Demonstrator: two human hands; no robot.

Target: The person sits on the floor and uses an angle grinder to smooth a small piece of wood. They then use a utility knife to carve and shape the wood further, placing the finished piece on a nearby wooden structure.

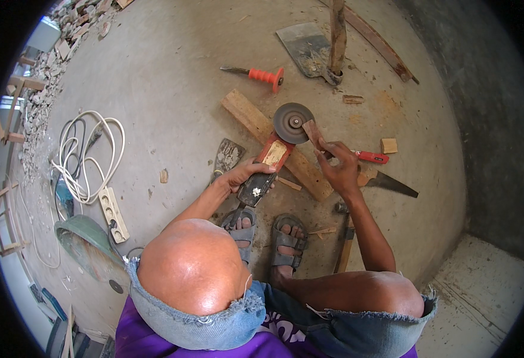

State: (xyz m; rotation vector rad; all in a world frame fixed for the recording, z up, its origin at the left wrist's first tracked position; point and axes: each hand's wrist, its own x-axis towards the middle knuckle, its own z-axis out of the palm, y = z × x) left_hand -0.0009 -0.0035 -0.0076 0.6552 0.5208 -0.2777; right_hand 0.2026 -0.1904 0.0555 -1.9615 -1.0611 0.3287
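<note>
My left hand (pixel 244 177) is wrapped round the black body of a red and black angle grinder (pixel 275 152). A dark grey disc (pixel 287 122) with a metal nut sits at the grinder's far end; whether it spins I cannot tell. My right hand (pixel 340 167) pinches a small brown wooden block (pixel 313 134), whose far end is at the disc's right edge. Beneath the grinder a long wooden plank (pixel 307 172) lies slantwise on the floor. Left of the grinder lies a scraper with a wide, dirty blade (pixel 229 155).
A chisel with an orange grip (pixel 264 76) and a hoe (pixel 312 51) lie farther off. On the right are a handsaw (pixel 393 184), a red-handled tool (pixel 372 157) and a hammer (pixel 345 241). Coiled white cable (pixel 117 140), a power strip (pixel 114 215) and a green basin (pixel 83 230) stand left.
</note>
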